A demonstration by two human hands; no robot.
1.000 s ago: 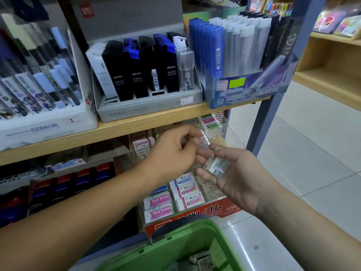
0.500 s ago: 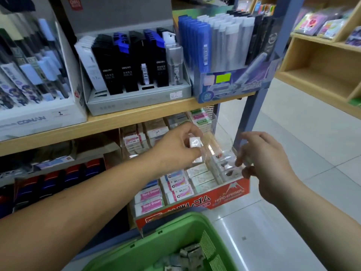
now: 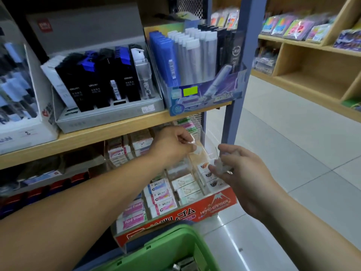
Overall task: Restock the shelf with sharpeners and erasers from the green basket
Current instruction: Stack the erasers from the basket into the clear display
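Observation:
My left hand [image 3: 173,145] reaches under the wooden shelf and pinches a small wrapped eraser [image 3: 197,148] above the right-hand slot of the clear eraser display [image 3: 195,209] with its red "Hard Eraser" front. My right hand [image 3: 244,169] hovers beside that slot, its fingers curled round several small clear-wrapped erasers [image 3: 220,165]. Rows of wrapped erasers [image 3: 162,196] fill the display. The green basket [image 3: 172,243] sits at the bottom edge, with small grey packets [image 3: 185,265] inside.
The wooden shelf board [image 3: 109,132] just above the hands carries a grey tray of black lead cases [image 3: 101,79] and a blue pen box [image 3: 195,65]. A blue-grey upright post [image 3: 238,75] stands at right. Beyond it lie tiled floor [image 3: 293,153] and another wooden rack [image 3: 312,65].
The hands, first touching as an eraser passed between them, have drawn apart. My left hand carried one eraser up over the display's right slot; my right hand stays beside it with the remainder.

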